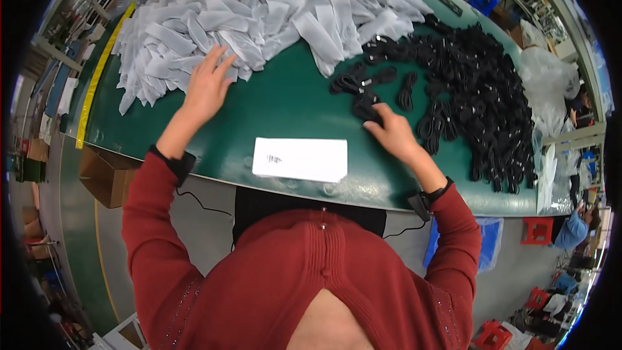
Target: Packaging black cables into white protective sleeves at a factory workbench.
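My left hand (206, 87) reaches to the near edge of a wide heap of whitish, translucent pouches (227, 23), its fingers stretched out and holding nothing. On the right, the thumb and fingers of my right hand (394, 131) close on a coiled black cable (367, 108) at the left edge of the cable pile (479, 84). Part of that coil is hidden by my fingers. Between my hands, near the table's front edge, lies a flat white box (301, 159) with small dark print.
All this rests on a green table (272, 107). A yellow tape strip (103, 78) runs along its left side. An open cardboard box (107, 175) stands below the left edge. A single cable coil (407, 91) lies apart. Clear plastic bags (547, 84) crowd the right edge.
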Demonstrator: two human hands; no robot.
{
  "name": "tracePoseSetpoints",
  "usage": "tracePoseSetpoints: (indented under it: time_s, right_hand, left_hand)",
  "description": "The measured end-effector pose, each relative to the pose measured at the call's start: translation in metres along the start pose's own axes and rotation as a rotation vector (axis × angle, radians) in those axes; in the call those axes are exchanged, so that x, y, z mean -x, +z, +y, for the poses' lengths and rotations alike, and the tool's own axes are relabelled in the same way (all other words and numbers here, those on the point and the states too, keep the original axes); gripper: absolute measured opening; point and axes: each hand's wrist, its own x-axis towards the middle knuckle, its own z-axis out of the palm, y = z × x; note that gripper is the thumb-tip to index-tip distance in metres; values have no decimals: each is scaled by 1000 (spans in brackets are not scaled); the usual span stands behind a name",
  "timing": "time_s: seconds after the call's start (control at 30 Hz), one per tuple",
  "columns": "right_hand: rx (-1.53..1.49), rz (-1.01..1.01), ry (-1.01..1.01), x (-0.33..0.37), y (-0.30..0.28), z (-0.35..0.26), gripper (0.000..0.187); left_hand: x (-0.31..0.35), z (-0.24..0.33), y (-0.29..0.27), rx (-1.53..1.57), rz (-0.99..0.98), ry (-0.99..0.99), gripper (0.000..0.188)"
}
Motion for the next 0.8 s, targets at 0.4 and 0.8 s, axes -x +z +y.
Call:
tracePoseSetpoints:
  time_s: [0.4, 0.8]
  right_hand:
    - [-129, 261, 26, 89, -6, -57, 45]
    - [-28, 257, -188, 105, 10, -76, 54]
  left_hand:
    - [46, 205, 17, 761, -90, 71, 25]
    - [52, 215, 31, 808, -112, -160, 14]
